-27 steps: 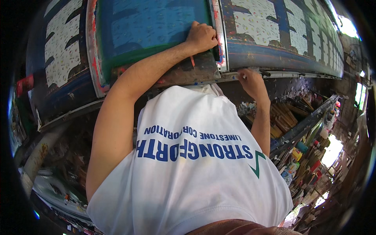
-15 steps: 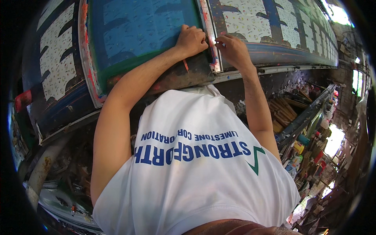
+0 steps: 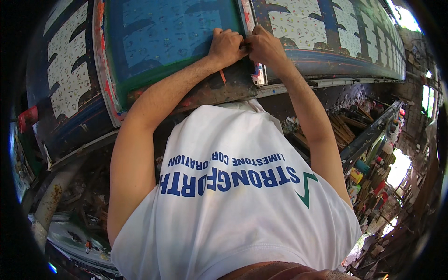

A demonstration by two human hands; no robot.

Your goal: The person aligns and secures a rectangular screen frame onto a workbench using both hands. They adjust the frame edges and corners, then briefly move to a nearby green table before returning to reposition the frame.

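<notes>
A screen-printing frame [image 3: 103, 60] with blue mesh [image 3: 161, 42] and a green border lies on the long dark table. Its paint-smeared side rails are pale with red marks. At the right rail [image 3: 247, 16], my left hand [image 3: 227, 48] is closed, fingers curled at the mesh's right edge. Against it, my right hand [image 3: 266, 45] is closed too, its fingertips meeting the left ones over the rail. Whatever sits between the fingers is hidden. Just below my left hand, an orange-red strip [image 3: 223, 76] shows on the frame's dark near edge.
Patterned white pieces [image 3: 298, 30] lie along the table to the right, and more patterned pieces [image 3: 70, 91] to the left. A metal edge [image 3: 289, 87] runs along the table's near side. Wood scraps [image 3: 342, 130] and a rusty pipe [image 3: 49, 205] are lower down.
My right hand has moved left and slightly up, from beside the rail to touching my left hand. The left hand has barely moved.
</notes>
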